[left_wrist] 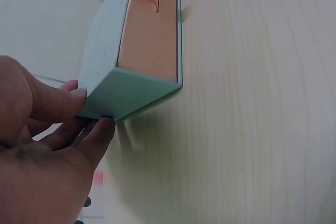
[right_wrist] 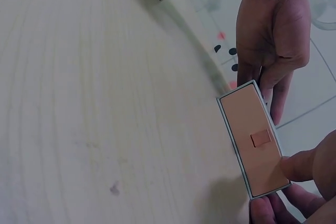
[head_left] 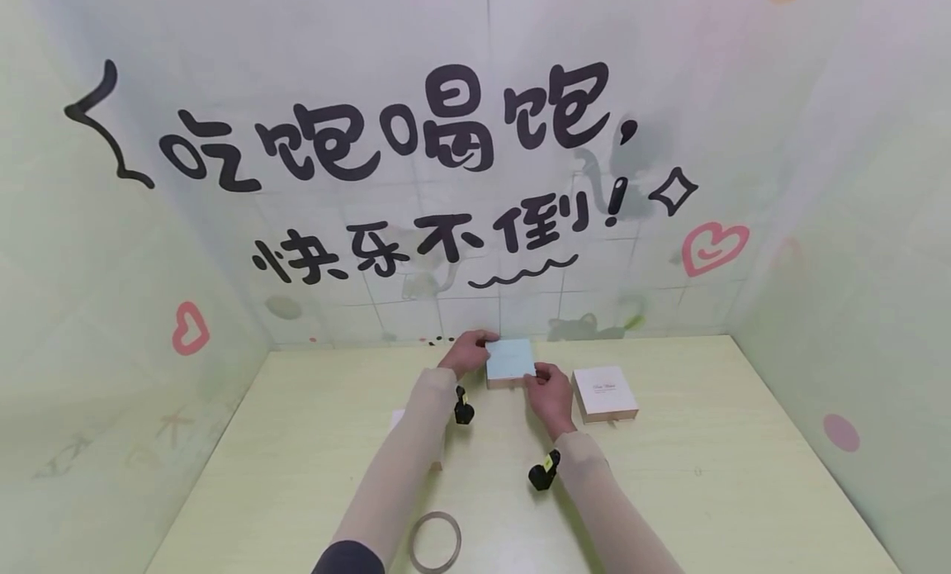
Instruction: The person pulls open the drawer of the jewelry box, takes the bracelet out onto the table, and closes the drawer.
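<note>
A light blue drawer box with a pinkish-orange front and a small ribbon pull stands at the back of the table, held between both hands. My left hand grips its left end; in the left wrist view the thumb and fingers of the left hand pinch a corner of the box. At the near right corner is my right hand. In the right wrist view, the right hand's thumb presses on the box's front, with fingers curled round its end. The drawer looks closed.
A white box with printed lettering lies to the right. Another pale box is mostly hidden behind the left forearm. Near the front lies a thin ring, perhaps a tape roll. A lettered wall stands right behind the table.
</note>
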`<act>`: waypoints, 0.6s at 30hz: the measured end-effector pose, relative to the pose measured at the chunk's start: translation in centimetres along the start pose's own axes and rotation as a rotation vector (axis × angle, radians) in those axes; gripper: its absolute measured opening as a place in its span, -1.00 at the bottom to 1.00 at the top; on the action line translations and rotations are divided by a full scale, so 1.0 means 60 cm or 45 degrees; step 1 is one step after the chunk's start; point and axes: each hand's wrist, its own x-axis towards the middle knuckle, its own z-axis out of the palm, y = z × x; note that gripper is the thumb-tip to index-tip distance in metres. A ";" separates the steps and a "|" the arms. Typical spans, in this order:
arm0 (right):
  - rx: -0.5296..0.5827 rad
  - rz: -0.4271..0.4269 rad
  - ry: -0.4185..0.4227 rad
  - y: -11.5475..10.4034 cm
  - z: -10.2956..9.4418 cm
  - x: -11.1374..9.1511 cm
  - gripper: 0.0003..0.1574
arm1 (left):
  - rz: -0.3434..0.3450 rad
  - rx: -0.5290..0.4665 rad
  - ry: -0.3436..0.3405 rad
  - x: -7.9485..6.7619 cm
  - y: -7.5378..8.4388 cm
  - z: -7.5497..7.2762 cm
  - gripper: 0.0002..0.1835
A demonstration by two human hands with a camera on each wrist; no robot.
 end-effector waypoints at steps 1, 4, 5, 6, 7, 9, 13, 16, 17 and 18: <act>0.001 -0.003 -0.001 0.000 0.000 0.000 -0.56 | 0.004 0.004 -0.005 -0.001 -0.001 -0.002 -0.43; -0.002 -0.013 0.001 -0.002 -0.002 0.003 -0.58 | 0.019 0.011 -0.022 -0.007 -0.002 -0.008 -0.46; -0.006 -0.011 0.003 -0.003 -0.002 0.003 -0.58 | 0.020 0.010 -0.030 -0.009 -0.002 -0.010 -0.47; -0.012 -0.011 0.005 -0.004 -0.002 0.004 -0.59 | 0.015 0.008 -0.040 -0.012 -0.002 -0.013 -0.48; -0.021 -0.014 0.007 -0.004 -0.003 0.005 -0.59 | 0.013 0.009 -0.048 -0.014 -0.001 -0.015 -0.49; -0.032 -0.002 0.008 -0.006 -0.003 0.007 -0.59 | 0.015 0.021 -0.059 -0.018 0.000 -0.019 -0.49; -0.054 -0.001 -0.005 -0.009 -0.003 0.010 -0.59 | 0.013 0.066 -0.064 -0.024 -0.001 -0.024 -0.50; -0.054 -0.004 -0.020 -0.011 -0.004 0.013 -0.59 | 0.011 0.090 -0.061 -0.027 -0.005 -0.028 -0.50; -0.051 -0.006 -0.024 -0.012 -0.004 0.014 -0.60 | 0.010 0.093 -0.062 -0.028 -0.007 -0.029 -0.49; -0.050 -0.006 -0.027 -0.013 -0.004 0.015 -0.60 | 0.007 0.099 -0.062 -0.029 -0.008 -0.030 -0.49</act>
